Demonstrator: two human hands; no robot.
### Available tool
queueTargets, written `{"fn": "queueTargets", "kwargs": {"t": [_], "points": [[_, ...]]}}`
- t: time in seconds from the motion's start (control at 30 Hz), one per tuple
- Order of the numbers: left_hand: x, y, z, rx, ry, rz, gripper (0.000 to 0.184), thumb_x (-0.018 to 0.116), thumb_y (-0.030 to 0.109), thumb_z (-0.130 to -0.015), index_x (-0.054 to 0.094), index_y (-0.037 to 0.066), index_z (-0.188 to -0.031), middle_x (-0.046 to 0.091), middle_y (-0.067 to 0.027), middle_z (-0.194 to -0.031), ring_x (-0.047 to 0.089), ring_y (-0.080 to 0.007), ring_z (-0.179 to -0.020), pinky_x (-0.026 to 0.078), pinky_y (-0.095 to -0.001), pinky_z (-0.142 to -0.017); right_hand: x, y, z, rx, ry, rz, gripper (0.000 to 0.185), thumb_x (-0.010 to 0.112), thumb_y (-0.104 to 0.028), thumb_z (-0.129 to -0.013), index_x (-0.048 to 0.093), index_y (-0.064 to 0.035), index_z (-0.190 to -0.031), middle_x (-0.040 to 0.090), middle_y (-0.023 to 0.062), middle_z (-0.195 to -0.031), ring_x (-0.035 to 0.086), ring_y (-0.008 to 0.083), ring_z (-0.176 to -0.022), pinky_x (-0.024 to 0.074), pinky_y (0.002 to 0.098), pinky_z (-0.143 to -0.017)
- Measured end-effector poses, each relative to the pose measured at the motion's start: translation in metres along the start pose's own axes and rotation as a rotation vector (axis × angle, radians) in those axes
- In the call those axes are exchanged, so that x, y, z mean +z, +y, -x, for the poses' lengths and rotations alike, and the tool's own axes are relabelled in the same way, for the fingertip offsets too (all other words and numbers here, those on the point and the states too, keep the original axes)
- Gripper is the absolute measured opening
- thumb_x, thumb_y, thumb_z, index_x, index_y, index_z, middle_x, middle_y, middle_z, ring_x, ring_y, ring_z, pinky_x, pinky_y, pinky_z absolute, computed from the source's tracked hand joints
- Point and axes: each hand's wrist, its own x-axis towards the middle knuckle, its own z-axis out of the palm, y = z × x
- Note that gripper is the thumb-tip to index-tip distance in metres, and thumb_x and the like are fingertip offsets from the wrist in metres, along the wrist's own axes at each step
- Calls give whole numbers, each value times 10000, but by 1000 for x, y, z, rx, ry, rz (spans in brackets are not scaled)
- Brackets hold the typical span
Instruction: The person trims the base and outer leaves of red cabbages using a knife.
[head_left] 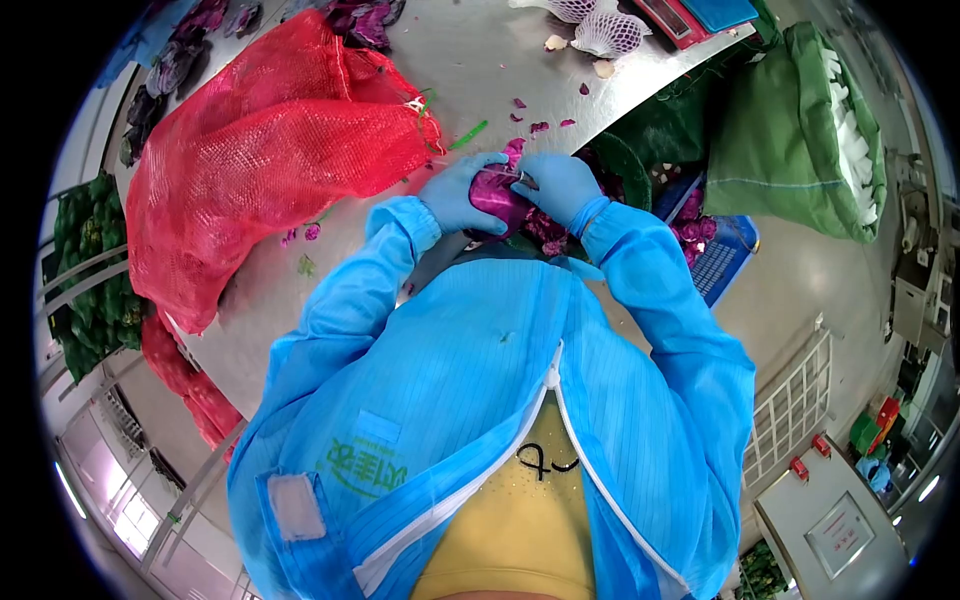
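At the near edge of the steel table [455, 62], close in front of the wearer's torso, a purple cabbage [497, 197] was held up between two blue-gloved hands. Left hand [455, 195]: closed on the cabbage, fingers over the top and thumb lower on the near side. Right hand [562, 188]: fingers bent in at the other side, with a small dark-edged piece [527, 181] at the fingertips; possibly a blade, too small to confirm, and how firmly it was gripped could not be told. Purple scraps [540, 127] lay on the metal beyond the hands; a red mesh sack [250, 150] lay to the left, and a blue crate [735, 245] with purple pieces stood to the right. Assessment: the step called for the left hand to carry the steadying, its fingertips well clear of the dark edge. Short, light strokes directed away from the left thumb seemed safest. The glossy skin was judged likely to slip under gloves, so turning the cabbage in small increments, regripping each time, was preferable to twisting both wrists.
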Motion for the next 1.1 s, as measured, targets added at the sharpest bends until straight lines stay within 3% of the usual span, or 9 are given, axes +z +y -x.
{"fn": "queueTargets", "kwargs": {"t": [0.2, 0.47, 0.6, 0.67, 0.7, 0.8, 0.83, 1.0, 1.1], "points": [[-2, 2, -3, 27, -12, -10, 945, 850, 237, -509, 412, 100, -1336, 498, -143, -1237, 510, -283, -1153, 410, -378, -1008, 8, -2, 6, -46, 33, 133, 179, 625, -272, -812, 597, -103, -863, 641, 111, -822, 642, 310, -767, 505, 436, -647], [-2, -4, -3, -9, -6, 113, 911, 838, 182, -536, 411, 99, -1336, 505, -127, -1246, 519, -250, -1148, 429, -358, -991, 35, 4, 10, -61, 372, -104, 161, 666, -209, -773, 577, -91, -837, 606, 92, -732, 617, 302, -684, 504, 391, -606], [-2, -7, -4, -8, 6, 200, 906, 843, 267, -516, 442, 91, -1309, 536, -142, -1202, 543, -295, -1110, 423, -357, -979, 41, 4, 12, -24, 471, -284, 199, 709, -212, -772, 625, -67, -879, 637, 93, -761, 637, 248, -680, 507, 358, -613], [-2, -6, -3, -24, 17, 152, 905, 844, 262, -514, 444, 88, -1307, 538, -142, -1204, 547, -295, -1106, 425, -361, -977, 48, 15, 10, 112, 435, -798, 272, 748, -228, -773, 660, -33, -941, 667, 85, -823, 634, 162, -689, 507, 314, -642], [-2, -7, -4, -13, 15, 174, 910, 845, 266, -510, 444, 88, -1307, 536, -143, -1205, 543, -294, -1112, 421, -363, -982, 42, 17, 8, 162, 328, -866, 268, 737, -198, -803, 641, -16, -974, 637, 11, -765, 566, 84, -663, 470, 251, -587], [-2, -8, -5, -5, -2, 189, 915, 846, 272, -505, 444, 90, -1306, 531, -143, -1211, 534, -293, -1125, 414, -363, -990, 21, 26, 3, 226, 41, -1075, 302, 765, -182, -772, 638, -34, -1002, 614, 1, -755, 525, 69, -632, 441, 228, -567], [-3, -8, -6, -8, -12, 179, 916, 846, 275, -503, 445, 90, -1305, 528, -144, -1214, 528, -292, -1132, 410, -362, -995, 23, 33, -2, 244, -52, -1131, 318, 809, -194, -719, 654, -35, -947, 641, 23, -838, 577, 114, -794, 475, 259, -750], [-7, -9, -7, 36, -67, 133, 924, 846, 259, -524, 418, 82, -1323, 492, -142, -1271, 504, -273, -1172, 399, -362, -1015, 17, 43, -23, 137, -264, -1110, 317, 824, -180, -694, 601, -49, -877, 599, 8, -812, 552, 121, -777, 458, 265, -733], [-7, -7, -8, 31, -56, 100, 930, 850, 260, -516, 419, 80, -1321, 499, -145, -1257, 506, -278, -1167, 402, -368, -1011, 3, 39, -25, 108, -271, -756, 316, 806, -237, -702, 620, -48, -875, 638, 65, -809, 599, 190, -761, 477, 321, -714]]}}
